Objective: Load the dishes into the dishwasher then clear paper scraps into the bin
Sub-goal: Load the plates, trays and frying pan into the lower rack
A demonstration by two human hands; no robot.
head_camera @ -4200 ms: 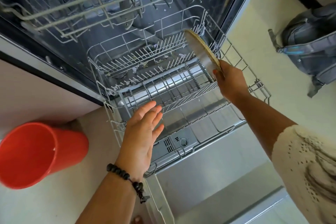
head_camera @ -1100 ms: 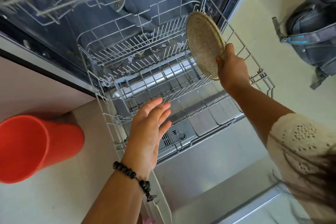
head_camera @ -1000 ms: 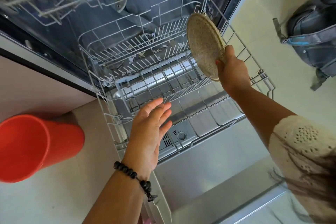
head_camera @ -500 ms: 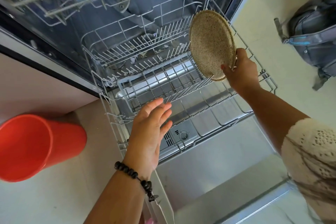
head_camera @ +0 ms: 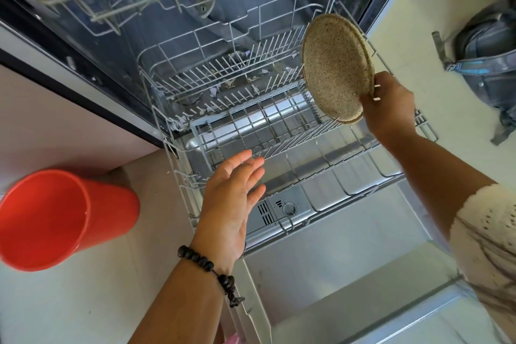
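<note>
In the head view, a speckled tan plate is pinched at its lower right edge by the right hand, thumb on the near face and fingers curled behind the rim. The plate is held nearly upright, above the right side of the pulled-out lower rack, its bottom edge close to the wire tines; contact cannot be told. Left of the grip and further into the rack, small paper scraps are seen scattered among the tines. The left hand is held with straight, spread fingers over the rack's near left corner, nothing in it. Far left of both hands, a red bin is seen on the floor, tilted.
</note>
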